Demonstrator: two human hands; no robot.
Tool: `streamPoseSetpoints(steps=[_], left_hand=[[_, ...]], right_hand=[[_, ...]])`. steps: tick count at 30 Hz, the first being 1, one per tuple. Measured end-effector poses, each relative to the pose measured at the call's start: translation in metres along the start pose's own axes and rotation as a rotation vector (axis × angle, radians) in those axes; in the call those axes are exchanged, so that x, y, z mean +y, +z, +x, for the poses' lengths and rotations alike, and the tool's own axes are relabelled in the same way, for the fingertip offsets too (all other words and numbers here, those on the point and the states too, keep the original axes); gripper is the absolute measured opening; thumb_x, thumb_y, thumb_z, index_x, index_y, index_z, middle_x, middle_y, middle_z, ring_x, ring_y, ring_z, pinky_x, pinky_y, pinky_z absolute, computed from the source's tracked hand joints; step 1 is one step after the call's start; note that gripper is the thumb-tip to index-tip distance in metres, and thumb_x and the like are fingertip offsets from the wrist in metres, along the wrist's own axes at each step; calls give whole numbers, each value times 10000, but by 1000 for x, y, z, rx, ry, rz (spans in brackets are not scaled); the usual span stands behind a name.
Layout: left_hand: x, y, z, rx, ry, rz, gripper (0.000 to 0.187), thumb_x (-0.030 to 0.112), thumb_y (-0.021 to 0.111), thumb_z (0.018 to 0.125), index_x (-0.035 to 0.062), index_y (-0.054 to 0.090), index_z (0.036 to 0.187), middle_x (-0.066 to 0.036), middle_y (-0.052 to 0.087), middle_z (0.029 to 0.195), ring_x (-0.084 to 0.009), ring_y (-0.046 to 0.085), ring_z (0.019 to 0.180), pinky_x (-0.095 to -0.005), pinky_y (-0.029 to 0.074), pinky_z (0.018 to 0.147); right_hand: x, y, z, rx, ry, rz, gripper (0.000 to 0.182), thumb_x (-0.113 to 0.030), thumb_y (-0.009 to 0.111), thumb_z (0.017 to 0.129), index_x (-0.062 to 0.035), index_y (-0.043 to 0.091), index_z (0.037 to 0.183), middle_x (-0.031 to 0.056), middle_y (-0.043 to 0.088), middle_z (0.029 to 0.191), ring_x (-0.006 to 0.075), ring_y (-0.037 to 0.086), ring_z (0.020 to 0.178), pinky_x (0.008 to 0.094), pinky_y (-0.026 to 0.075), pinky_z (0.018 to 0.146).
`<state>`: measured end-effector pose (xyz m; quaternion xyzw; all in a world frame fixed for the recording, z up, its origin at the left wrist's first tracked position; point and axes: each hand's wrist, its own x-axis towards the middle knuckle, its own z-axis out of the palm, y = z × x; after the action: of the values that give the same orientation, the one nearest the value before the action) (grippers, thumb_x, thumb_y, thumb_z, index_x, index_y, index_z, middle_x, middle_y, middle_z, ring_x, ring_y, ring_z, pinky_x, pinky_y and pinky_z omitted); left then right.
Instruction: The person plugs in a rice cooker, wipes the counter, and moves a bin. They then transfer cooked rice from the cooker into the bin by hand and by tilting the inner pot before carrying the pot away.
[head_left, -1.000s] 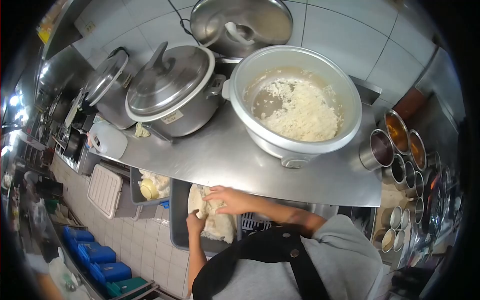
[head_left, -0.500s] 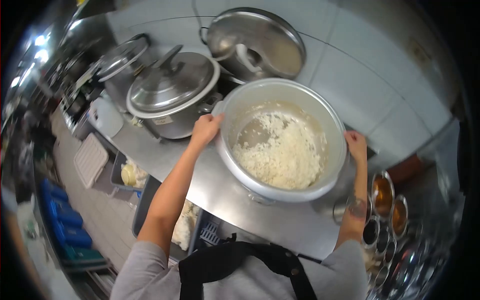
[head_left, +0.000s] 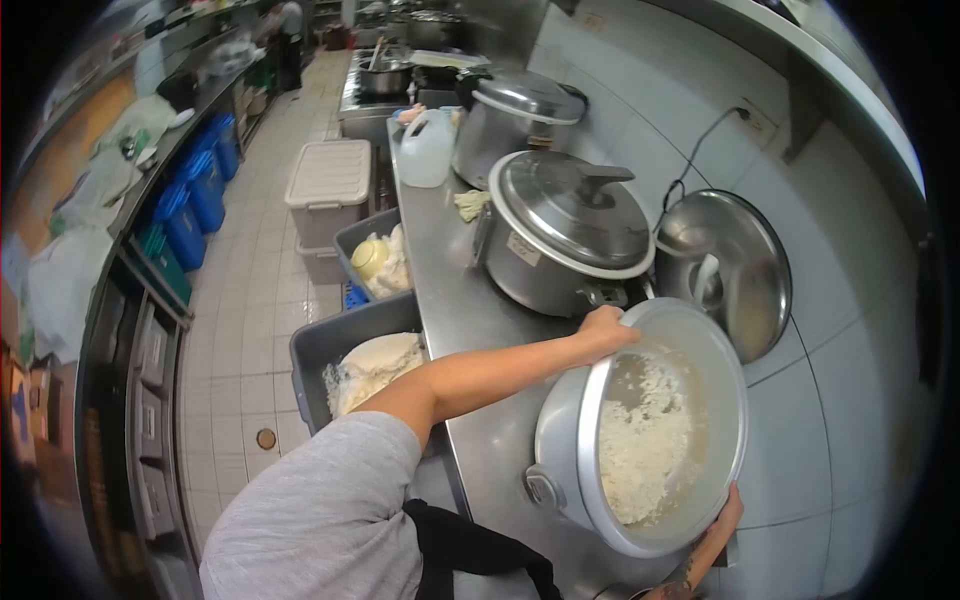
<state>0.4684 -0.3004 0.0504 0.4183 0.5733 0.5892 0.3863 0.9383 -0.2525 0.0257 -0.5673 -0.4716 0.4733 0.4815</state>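
Observation:
A large silver pot (head_left: 572, 450) stands on the steel counter (head_left: 470, 345), with white rice (head_left: 645, 450) inside, heaped toward the near side of its base. My left hand (head_left: 603, 335) grips the pot's rim at its upper left. At the lower right, my right hand (head_left: 728, 512) is on the opposite side of the rim, its fingers partly hidden. Beyond the pot is a lidded cooker (head_left: 570, 215). A large round metal lid (head_left: 725, 270) leans on the tiled wall.
Grey bins (head_left: 308, 368) with white food stand left of the counter. A plastic jug (head_left: 427, 150) and another lidded pot (head_left: 520, 105) are farther back. Blue bins (head_left: 180, 225) line the left side of the aisle. A person (head_left: 290, 40) stands far off.
The view has swung left, so the pot now appears lower right and the aisle is visible. Both hands remain on the pot, which looks turned or tilted.

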Motion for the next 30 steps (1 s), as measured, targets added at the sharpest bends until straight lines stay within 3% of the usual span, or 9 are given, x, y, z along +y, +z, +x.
streamPoseSetpoints(steps=[3,5,9,16,19,24,26,29,30], left_hand=[[50,-6,-17,-6,12,-121,318,170,643,683,-60,621,901,-140,632,796,-195,601,717,-319,465,676],[73,-10,-27,-48,92,-291,285,138,652,681,-55,617,889,-112,622,773,-165,572,687,-296,450,641],[120,-37,-56,-109,205,-389,247,105,644,688,-44,614,882,-102,618,768,-136,565,685,-277,444,628],[171,-150,-128,-67,418,-407,183,108,669,696,-18,611,815,-52,613,725,-102,560,652,-242,444,608],[174,-218,-160,-11,405,-444,192,131,688,710,-4,616,826,-47,615,731,-92,562,636,-233,444,587],[160,-335,-222,134,304,-348,265,154,665,732,-16,598,922,-49,603,760,-108,575,632,-213,452,566],[145,-372,-241,195,291,-342,301,166,658,740,-28,586,958,-61,602,789,-110,579,653,-210,455,587],[125,-420,-274,324,200,-200,318,173,656,747,-33,581,977,-55,603,812,-101,565,668,-210,447,615],[121,-428,-286,391,153,-146,307,160,659,744,-30,582,972,-46,600,810,-94,556,667,-210,439,613]], right_hand=[[-12,4,10,-1,42,150,510,-326,527,864,88,489,1158,180,569,1078,271,581,926,356,481,788],[-40,7,-1,-133,67,365,545,-388,487,876,54,465,1195,176,542,1144,288,559,993,379,477,824],[-102,30,-34,-66,-18,372,511,-380,466,890,44,482,1174,180,533,1153,288,560,991,393,489,807],[-162,116,-118,-49,-20,388,496,-369,478,888,10,472,1208,184,519,1184,290,549,1024,377,472,856],[-161,171,-150,-189,53,412,469,-340,464,897,18,481,1199,179,529,1185,270,549,1043,366,463,883],[-110,290,-164,-402,24,222,449,-305,470,888,37,491,1178,156,573,1127,243,578,996,342,464,879],[-74,354,-173,-345,-33,128,422,-285,500,872,40,519,1141,141,590,1093,227,585,971,323,463,864],[-2,458,-190,-332,-52,20,270,-242,553,836,10,601,922,67,606,844,159,569,750,289,455,703],[28,494,-192,-357,42,95,250,-232,558,827,11,604,864,60,592,802,144,551,703,293,450,657]])
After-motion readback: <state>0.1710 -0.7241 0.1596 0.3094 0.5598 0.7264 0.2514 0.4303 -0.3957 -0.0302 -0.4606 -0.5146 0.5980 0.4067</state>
